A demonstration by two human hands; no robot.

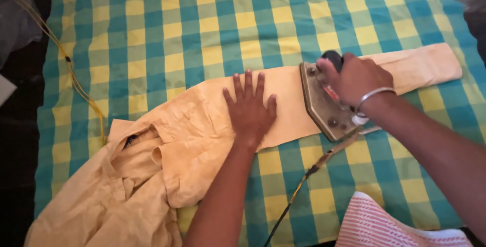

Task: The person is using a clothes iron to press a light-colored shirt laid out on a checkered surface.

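On the checked cloth, the yellow shirt lies with 1 sleeve stretched out flat toward the cloth's far right edge. Your left hand is open, palm down, fingers spread, pressing that sleeve just left of the iron. Your right hand is closed around the iron's handle; a bangle sits on the wrist. The iron rests on the sleeve. Its cord trails toward you. A pink striped fabric lies right of the cord.
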